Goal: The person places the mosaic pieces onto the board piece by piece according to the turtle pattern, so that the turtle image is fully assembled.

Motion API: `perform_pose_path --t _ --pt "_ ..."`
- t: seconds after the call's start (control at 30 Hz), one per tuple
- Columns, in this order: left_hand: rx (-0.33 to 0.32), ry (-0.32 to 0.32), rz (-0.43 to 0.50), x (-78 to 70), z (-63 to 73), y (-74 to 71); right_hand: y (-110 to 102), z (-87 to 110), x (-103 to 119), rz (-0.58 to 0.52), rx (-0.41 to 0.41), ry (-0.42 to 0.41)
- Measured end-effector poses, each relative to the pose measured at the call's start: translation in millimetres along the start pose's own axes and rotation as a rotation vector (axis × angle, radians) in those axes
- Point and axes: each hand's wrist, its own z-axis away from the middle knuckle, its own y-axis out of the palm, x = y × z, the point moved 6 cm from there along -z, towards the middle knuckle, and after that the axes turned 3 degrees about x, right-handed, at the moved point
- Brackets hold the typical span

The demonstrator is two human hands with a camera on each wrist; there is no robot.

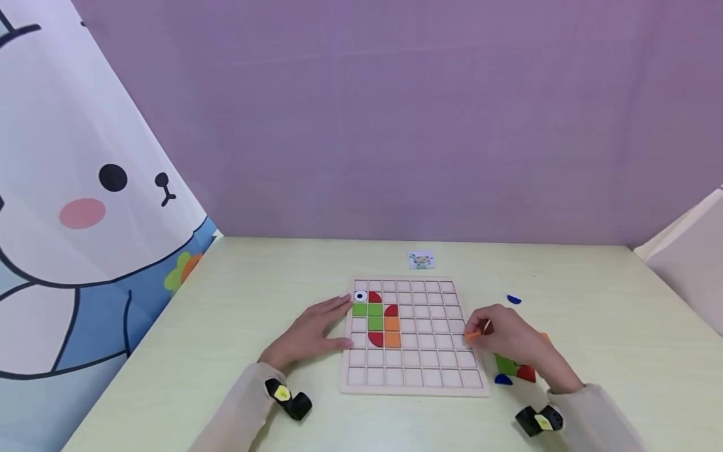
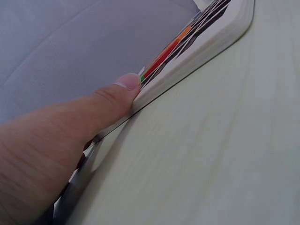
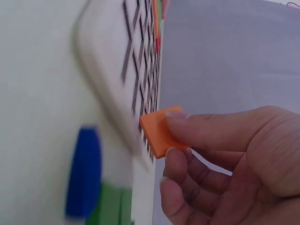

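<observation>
A pale wooden grid board (image 1: 415, 376) lies on the table. My left hand (image 1: 309, 331) rests at its left edge, fingers stretched out, and the thumb (image 2: 115, 96) touches the rim in the left wrist view. Between thumb and fingers my right hand (image 1: 508, 336) pinches an orange square tile (image 3: 161, 131), just at the board's right edge. Set in the board's left cells are a white eye tile (image 1: 360, 296), green squares (image 1: 375, 323), red quarter-rounds (image 1: 375, 339) and orange squares (image 1: 392, 339).
Partly under my right hand lie loose tiles: green pieces (image 1: 505, 365), a red one (image 1: 526, 373) and a blue half-round (image 1: 503, 380). Another blue half-round (image 1: 513, 299) lies farther back. A small printed card (image 1: 422, 259) sits behind the board, before a purple backdrop (image 1: 395, 125).
</observation>
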Motion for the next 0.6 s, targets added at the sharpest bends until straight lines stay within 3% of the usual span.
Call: perform_pose_path --t 0.33,0.6 --pt "-0.011 0.007 -0.021 -0.9 0.2 -1.6 11 -22.2 22 -0.024 0.015 0.004" --pt "0.003 -0.013 -0.004 -0.4 0.6 -1.0 18 -38.1 40 -0.045 0.036 -0.047"
